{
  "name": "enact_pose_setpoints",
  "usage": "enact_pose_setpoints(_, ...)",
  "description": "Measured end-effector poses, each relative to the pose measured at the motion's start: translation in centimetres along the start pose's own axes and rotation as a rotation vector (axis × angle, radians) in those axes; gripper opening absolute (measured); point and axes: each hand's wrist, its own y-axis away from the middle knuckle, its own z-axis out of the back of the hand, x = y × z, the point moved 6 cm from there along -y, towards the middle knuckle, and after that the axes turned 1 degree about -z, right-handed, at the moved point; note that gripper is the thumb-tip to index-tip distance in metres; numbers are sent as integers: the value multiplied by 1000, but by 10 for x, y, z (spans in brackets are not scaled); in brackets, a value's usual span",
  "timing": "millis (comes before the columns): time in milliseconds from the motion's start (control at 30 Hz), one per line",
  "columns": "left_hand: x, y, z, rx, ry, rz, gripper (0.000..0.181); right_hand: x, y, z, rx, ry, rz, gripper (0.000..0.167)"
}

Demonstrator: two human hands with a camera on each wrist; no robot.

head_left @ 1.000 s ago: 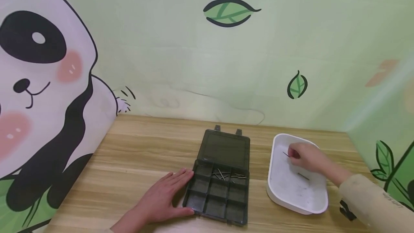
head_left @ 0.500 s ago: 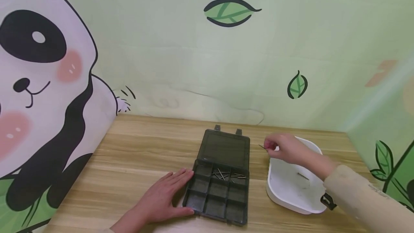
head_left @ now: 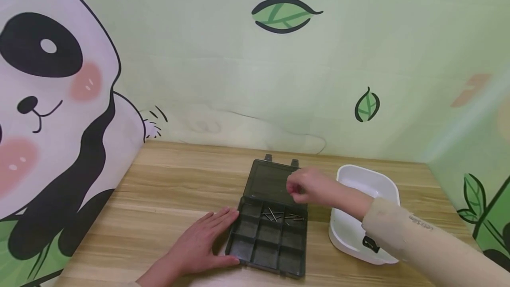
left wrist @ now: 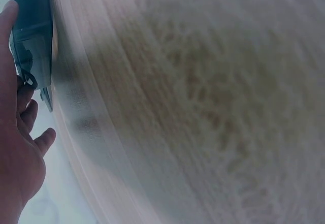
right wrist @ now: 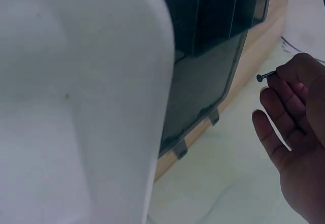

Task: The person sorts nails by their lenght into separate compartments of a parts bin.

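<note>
My right hand (head_left: 314, 187) is above the lid of a dark divided storage box (head_left: 266, 251). In the right wrist view, its thumb and finger pinch a small metal nail (right wrist: 266, 75), flat head outward. The box lies with its lid (head_left: 271, 180) folded back. Crossed nails (head_left: 272, 215) lie in the back middle compartment, and more nails (head_left: 294, 217) in the back right one. My left hand (head_left: 199, 242) rests against the box's left side, fingers extended, thumb at the front corner. The left wrist view shows this left hand (left wrist: 20, 153) beside the box.
A white tray (head_left: 346, 240) stands right of the box, partly covered by my right forearm. A black strap piece (head_left: 370, 243) hangs beneath the sleeve. Behind the wooden table (head_left: 179, 172) rises a green printed backdrop (head_left: 191, 56).
My right hand has moved left from inside the white tray to over the box's lid, carrying the pinched nail. The left hand and the box have stayed in place.
</note>
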Motion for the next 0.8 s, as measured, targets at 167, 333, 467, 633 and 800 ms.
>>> enact_pose_setpoints(167, 0, 0, 0, -8, -3, -5, 104, 12, -13, -11, 33, -2, 34, 16)
enact_pose_setpoints(333, 0, -1, 0, -19, 0, -7, 104, 18, -23, -25, 75, -15, 68, 10)
enact_pose_setpoints(467, 0, 0, 0, -19, 6, -3, 104, 21, -28, -36, 103, -6, 89, 11)
enact_pose_setpoints(633, -1, 0, 0, -21, 9, 2, 104, 24, -29, -46, 123, 51, 107, 10)
enact_pose_setpoints(800, -1, -1, 0, -29, 13, 3, 105, 26, -28, -52, 149, 86, 93, 11)
